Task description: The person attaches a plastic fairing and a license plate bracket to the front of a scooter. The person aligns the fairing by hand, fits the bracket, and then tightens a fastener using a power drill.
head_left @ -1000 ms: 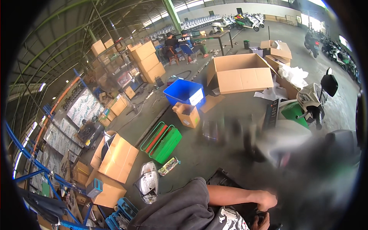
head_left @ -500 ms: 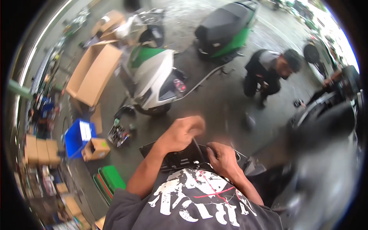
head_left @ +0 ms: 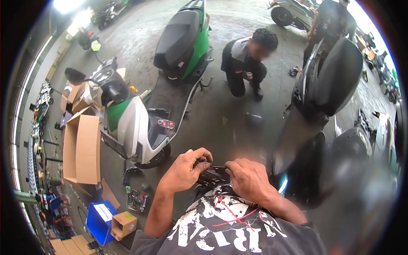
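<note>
Close to my chest I hold a black plastic part (head_left: 215, 174) with slots or holes along it. My left hand (head_left: 183, 171) is closed with thumb and bent fingers pinching its left end. On its right end, the fingers of my right hand (head_left: 250, 177) are curled over the edge, with the back of the hand facing up. Both hands and my shirt hide much of the part, so its full shape cannot be made out. Whether a small piece sits in my left fingertips is too small to tell.
Ahead to the left stands a white and green scooter (head_left: 136, 121) beside an open cardboard box (head_left: 88, 148). A tool tray (head_left: 136, 200), a blue bin (head_left: 97, 227) and a small carton (head_left: 124, 225) lie nearer. A person (head_left: 240, 63) crouches ahead; a dark scooter (head_left: 340, 80) stands at the right.
My left hand has come down from above the black part to its left end. The part is tilted differently and shows less. The view has swung, shifting the scooters and the crouching person leftward.
</note>
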The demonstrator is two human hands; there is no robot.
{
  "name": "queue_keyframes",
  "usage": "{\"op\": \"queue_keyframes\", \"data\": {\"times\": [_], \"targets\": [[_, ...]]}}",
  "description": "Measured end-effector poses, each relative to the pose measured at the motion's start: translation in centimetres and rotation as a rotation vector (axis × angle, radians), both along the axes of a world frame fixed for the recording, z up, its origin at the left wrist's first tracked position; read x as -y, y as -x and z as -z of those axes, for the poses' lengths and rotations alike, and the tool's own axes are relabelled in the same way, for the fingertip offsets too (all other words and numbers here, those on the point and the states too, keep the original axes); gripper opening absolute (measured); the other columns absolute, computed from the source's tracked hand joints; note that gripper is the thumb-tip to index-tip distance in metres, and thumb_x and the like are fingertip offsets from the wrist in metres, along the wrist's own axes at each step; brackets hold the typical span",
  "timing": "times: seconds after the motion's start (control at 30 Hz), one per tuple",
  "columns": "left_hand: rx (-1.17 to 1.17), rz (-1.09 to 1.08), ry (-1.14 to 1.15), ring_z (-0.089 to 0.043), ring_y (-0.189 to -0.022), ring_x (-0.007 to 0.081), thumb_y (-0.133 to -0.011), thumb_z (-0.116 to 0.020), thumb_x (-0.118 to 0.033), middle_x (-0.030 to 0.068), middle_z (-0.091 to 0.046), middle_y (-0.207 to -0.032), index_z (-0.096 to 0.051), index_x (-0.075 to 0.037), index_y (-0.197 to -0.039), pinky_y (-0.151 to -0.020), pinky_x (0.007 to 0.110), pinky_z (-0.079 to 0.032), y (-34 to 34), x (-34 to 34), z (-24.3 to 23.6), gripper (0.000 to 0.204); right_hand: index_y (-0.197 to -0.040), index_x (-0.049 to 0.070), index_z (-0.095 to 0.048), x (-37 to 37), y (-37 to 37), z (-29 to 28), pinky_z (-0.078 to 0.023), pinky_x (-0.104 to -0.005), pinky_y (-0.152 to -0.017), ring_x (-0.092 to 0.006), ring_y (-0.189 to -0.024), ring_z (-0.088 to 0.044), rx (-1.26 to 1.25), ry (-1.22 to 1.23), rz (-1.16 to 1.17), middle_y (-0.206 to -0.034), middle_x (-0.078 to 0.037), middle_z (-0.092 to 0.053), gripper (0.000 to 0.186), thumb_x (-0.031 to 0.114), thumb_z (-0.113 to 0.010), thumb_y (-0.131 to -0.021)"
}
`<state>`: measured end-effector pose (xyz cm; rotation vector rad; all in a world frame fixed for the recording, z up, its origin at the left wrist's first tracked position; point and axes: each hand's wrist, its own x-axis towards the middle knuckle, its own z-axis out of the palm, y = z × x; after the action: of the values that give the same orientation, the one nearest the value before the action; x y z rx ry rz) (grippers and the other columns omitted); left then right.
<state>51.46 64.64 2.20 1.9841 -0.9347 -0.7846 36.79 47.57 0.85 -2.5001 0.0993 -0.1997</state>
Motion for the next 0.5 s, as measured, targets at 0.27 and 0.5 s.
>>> {"op": "queue_keyframes", "data": {"times": [0.27,0.5], "targets": [[-0.186,0.227,-0.196,-0.06,-0.078,0.0114,-0.084,-0.067,0.003,0.0034,-0.067,-0.082,-0.068,-0.001,-0.097,-0.072,0.027,-0.049,-0.6,4.3,-0.4,0.014,-0.093,0.003,-0.066,1.7,1.8,-0.1,-0.051,-0.0434,-0.071,-0.0298,-0.083,-0.065,-0.083,-0.084,0.094,-0.084,-0.011,-0.066,0.013,0.014,-0.063,-0.087],[-0.24,0.328,-0.345,-0.061,-0.076,0.011,-0.083,-0.069,0.001,0.0058,-0.071,-0.082,-0.07,0.003,-0.096,-0.073,0.028,-0.05,-1.1,6.2,-1.0,0.013,-0.091,0.004,-0.065,2.5,2.3,0.3,-0.05,-0.0446,-0.071,-0.0304,-0.084,-0.065,-0.107,-0.102,0.109,-0.083,-0.011,-0.065,0.013,0.016,-0.063,-0.088]]}}
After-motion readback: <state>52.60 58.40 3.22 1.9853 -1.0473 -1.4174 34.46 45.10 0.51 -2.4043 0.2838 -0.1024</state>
